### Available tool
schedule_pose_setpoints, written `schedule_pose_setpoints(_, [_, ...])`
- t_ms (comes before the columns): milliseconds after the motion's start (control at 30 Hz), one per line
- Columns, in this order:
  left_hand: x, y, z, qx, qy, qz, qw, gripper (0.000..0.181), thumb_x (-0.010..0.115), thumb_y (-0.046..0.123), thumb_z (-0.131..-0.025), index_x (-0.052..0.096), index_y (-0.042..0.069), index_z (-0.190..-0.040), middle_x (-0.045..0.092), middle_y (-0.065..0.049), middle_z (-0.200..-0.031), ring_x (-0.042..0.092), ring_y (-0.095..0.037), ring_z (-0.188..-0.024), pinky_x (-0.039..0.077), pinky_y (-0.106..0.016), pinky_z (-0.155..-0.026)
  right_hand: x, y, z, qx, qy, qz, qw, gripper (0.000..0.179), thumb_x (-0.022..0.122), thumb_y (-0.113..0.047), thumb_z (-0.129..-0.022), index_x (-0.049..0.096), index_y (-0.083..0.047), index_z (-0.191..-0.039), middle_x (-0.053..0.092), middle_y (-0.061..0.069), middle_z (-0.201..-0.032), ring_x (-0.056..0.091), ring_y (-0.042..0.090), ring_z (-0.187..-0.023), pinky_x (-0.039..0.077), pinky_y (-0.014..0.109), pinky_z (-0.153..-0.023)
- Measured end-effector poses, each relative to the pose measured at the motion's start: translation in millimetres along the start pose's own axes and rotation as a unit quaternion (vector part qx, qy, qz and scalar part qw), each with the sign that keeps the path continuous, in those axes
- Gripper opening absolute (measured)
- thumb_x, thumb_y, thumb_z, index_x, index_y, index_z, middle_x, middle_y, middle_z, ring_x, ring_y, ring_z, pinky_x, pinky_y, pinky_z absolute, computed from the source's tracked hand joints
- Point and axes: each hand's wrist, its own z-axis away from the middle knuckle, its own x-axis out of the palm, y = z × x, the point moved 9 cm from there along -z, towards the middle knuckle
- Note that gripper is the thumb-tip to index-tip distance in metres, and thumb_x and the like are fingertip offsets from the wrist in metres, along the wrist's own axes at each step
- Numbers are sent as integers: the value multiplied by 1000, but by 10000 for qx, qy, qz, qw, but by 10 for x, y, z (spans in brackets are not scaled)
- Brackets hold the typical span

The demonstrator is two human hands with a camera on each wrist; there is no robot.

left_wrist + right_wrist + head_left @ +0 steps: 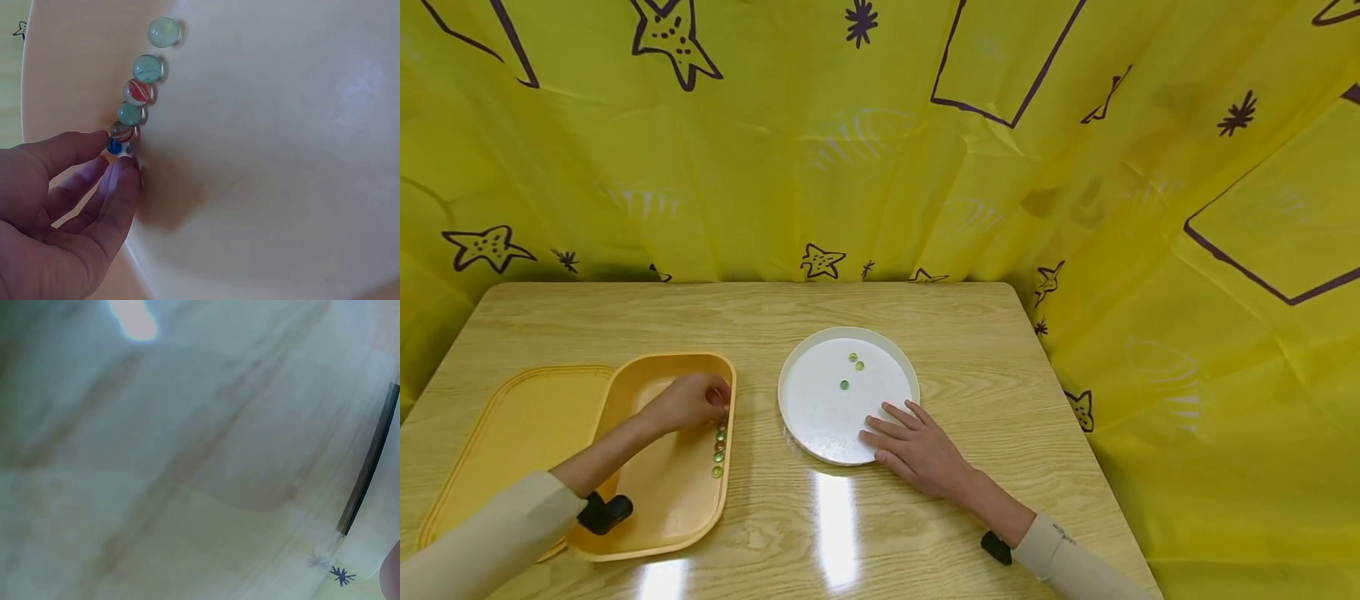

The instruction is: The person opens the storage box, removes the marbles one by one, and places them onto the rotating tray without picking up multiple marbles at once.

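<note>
A row of glass marbles [147,69] lies along the right wall of the orange tray [655,546]. My left hand [688,400] reaches into this tray, thumb and fingertips pinching a blue marble [115,146] at the far end of the row. Fingers partly cover that marble. Beside it sits a brown-striped marble [122,132], followed by green and red-striped ones. On the round white plate [820,425] are 3 greenish marbles [845,385]. My right hand [921,450] rests at the plate's lower right rim, fingers spread and holding nothing.
A second flat orange tray or lid [527,425] lies partly under the left side of the tray. The wooden table [970,350] carries everything. Yellow patterned sheeting [880,167] hangs behind it and on the right.
</note>
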Motion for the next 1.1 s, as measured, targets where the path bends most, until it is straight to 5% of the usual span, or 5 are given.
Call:
schedule_pose_setpoints(267, [24, 9, 11, -305, -258, -396, 9984, 3, 75, 0, -82, 73, -2, -82, 68, -1, -75, 53, -12, -66, 45, -27, -60, 7, 0, -1, -69, 31, 47, 10000, 51, 24, -43, -110, 62, -22, -139, 56, -2, -142, 40, 27, -140, 28, 53, -112])
schedule_pose_setpoints(567, [-7, 20, 20, -338, -242, -352, 9985, 3, 72, 1, -83, 72, -1, -83, 69, -1, -77, 57, -12, -68, 47, -29, -62, 0, -1, -2, -89, 48, 33, 9999, 52, 24, -42, -110, 61, -21, -139, 56, -1, -142, 41, 27, -139, 28, 53, -112])
schedule_pose_setpoints(767, [-158, 82, 51, -365, -31, -271, 9990, 4, 68, 0, -86, 71, -2, -88, 69, -3, -82, 62, -17, -73, 50, -34, -65, 6, 2, -3, -49, -10, -40, 10000, 52, 23, -42, -110, 61, -21, -140, 56, -1, -143, 40, 26, -140, 26, 53, -113])
schedule_pose_setpoints(1100, [-508, 413, 112, -275, 554, -164, 9979, 12, 69, 7, -94, 71, -4, -99, 69, -5, -91, 65, -23, -83, 53, -35, -70, 8, 1, 1, -139, 121, 12, 9998, 50, 26, -41, -110, 62, -21, -138, 57, -1, -142, 42, 27, -139, 28, 53, -112])
